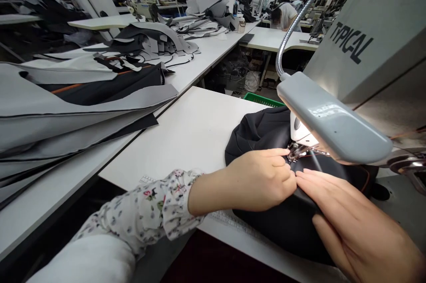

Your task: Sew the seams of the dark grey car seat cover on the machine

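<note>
A black leather-like cover lies bunched under the presser foot of the sewing machine. My left hand rests on it with the fingers curled in on the material, its index fingertip beside the foot. To the right, my right hand lies on the cover with its fingers stretched out and close together, their tips near the left hand's knuckles. Orange stitching shows on the cover's right part. The needle point is hard to make out among the metal parts.
A grey lamp on a flexible metal neck hangs over the needle area. Grey and black cut pieces are stacked on the left table. A green basket stands behind the white worktop. Farther back, a person bends over a table.
</note>
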A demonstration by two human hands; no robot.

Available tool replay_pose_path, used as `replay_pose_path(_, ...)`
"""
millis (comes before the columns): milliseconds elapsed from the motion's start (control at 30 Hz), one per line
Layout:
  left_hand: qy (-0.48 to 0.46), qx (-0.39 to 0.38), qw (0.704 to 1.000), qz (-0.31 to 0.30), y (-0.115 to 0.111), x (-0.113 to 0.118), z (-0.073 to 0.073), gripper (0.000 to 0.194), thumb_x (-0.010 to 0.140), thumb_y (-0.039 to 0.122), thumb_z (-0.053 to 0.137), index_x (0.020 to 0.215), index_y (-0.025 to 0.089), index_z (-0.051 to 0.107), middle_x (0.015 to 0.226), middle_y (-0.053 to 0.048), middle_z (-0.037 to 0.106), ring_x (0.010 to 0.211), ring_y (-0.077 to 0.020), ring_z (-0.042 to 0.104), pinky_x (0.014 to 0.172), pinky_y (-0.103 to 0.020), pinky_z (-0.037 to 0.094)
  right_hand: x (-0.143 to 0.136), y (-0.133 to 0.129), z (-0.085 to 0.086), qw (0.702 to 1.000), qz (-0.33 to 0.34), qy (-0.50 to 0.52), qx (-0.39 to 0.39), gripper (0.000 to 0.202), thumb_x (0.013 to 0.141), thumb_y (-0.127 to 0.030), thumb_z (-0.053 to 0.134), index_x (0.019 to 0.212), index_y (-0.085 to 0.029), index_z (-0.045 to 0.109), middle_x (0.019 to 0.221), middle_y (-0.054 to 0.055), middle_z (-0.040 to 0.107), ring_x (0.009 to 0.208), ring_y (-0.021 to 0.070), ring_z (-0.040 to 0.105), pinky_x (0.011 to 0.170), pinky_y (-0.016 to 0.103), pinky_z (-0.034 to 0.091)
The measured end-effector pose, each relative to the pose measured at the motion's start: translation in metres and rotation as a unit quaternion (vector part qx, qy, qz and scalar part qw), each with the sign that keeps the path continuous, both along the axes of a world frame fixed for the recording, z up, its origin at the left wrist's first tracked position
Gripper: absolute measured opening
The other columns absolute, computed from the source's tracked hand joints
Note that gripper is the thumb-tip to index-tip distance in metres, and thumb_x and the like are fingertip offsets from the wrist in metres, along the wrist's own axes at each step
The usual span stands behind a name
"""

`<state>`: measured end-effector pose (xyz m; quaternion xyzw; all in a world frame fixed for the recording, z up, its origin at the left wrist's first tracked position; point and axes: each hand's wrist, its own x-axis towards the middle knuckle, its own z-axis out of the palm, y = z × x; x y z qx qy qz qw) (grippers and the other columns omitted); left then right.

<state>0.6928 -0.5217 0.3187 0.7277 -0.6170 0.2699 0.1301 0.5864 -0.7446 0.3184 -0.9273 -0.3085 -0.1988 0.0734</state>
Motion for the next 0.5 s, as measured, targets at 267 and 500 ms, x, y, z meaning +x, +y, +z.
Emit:
replay_pose_path(267,-0.049,-0.117,0.985,0.122,-0.023,-0.033,-0.024,0.026,0.099,0.009,0.045,0.094,0.008,0.071,0.090,-0.011,0.074,0.089,-0.0196,0.071,0.109,-0.036,0.054,0.013,-0.007,-0.003,0.999,-0.019,-0.041,0.012,0.034,0.099,-0.015,0.045,0.128,-0.014,0.063,0.132,0.011,0.068,0.123,0.0222,0.064,0.108,0.039,0.051)
replay_pose_path(500,-0.025,-0.123,0.977,0.173,-0.035,-0.040,-0.026,0.020,0.095,0.009,0.048,0.092,0.010,0.067,0.089,-0.010,0.071,0.085,-0.0206,0.068,0.114,-0.042,0.048,0.013,-0.005,-0.003,0.997,-0.031,-0.026,0.061,0.038,0.097,-0.014,0.048,0.131,-0.017,0.062,0.136,0.011,0.067,0.129,0.0244,0.063,0.110,0.044,0.054)
